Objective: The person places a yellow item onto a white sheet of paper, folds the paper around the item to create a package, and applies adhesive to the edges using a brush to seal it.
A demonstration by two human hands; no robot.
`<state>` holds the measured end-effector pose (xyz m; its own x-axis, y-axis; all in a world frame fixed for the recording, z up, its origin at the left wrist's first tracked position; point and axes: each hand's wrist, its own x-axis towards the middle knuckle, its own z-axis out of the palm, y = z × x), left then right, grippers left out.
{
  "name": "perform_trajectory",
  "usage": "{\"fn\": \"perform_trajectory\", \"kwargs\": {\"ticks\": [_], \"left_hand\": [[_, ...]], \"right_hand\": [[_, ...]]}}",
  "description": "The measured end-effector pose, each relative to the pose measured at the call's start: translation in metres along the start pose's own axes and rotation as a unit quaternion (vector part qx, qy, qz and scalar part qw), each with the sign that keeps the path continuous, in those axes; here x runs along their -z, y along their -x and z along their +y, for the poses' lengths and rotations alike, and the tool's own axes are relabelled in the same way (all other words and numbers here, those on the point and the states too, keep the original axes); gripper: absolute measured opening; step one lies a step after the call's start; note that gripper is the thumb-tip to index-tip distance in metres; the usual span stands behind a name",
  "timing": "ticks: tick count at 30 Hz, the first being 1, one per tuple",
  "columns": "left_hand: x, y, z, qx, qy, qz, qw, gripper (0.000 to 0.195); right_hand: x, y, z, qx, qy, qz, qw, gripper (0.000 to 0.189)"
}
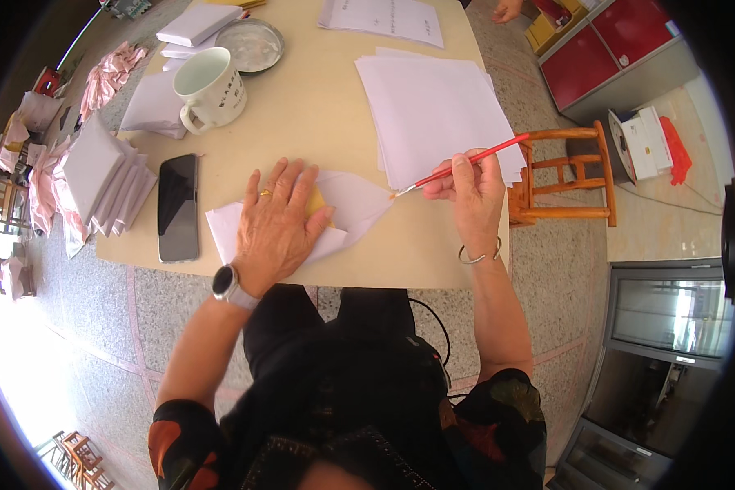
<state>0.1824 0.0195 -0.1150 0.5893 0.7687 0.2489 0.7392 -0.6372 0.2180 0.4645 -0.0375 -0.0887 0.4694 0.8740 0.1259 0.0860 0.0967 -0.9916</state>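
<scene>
My left hand (282, 211) lies flat with its fingers together over a partly folded sheet of white paper (361, 202), pressing it on the table. Under its fingers and thumb shows the edge of a yellow piece (316, 202), mostly hidden. In my right hand (468, 184) is a thin red-handled paintbrush (484, 156), held like a pen. Its bristle tip touches or hovers just over the pointed right corner of the folded paper; I cannot tell which. A stack of white paper sheets (435, 110) lies beyond my right hand.
On the table (306, 135) a black smartphone (178, 208) lies left of my hand. Behind it stand a white mug (211, 89) and a round shallow dish (251, 46). Wrapped white packets (104, 174) are piled at the left edge. A wooden chair (563, 171) stands at the right; another person's hand (507, 10) shows beyond.
</scene>
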Motion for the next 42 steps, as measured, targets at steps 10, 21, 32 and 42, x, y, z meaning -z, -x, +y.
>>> {"fn": "perform_trajectory", "kwargs": {"ticks": [10, 21, 32, 42], "left_hand": [[0.001, 0.0, 0.0, 0.001, -0.003, -0.003, 1.0, 0.059], [0.0, 0.0, 0.001, -0.007, 0.0, 0.022, 1.0, 0.058], [0.0, 0.0, 0.001, -0.006, 0.0, 0.022, 1.0, 0.058], [0.0, 0.0, 0.001, -0.005, 0.003, 0.026, 1.0, 0.058]], "right_hand": [[-0.007, 0.002, 0.003, -0.001, 0.032, 0.076, 0.997, 0.018], [-0.02, 0.012, 0.006, 0.005, 0.063, 0.031, 0.998, 0.015], [-0.024, 0.015, 0.009, 0.007, 0.014, -0.003, 1.0, 0.016], [-0.015, 0.017, 0.005, -0.045, -0.034, -0.065, 0.996, 0.013]]}}
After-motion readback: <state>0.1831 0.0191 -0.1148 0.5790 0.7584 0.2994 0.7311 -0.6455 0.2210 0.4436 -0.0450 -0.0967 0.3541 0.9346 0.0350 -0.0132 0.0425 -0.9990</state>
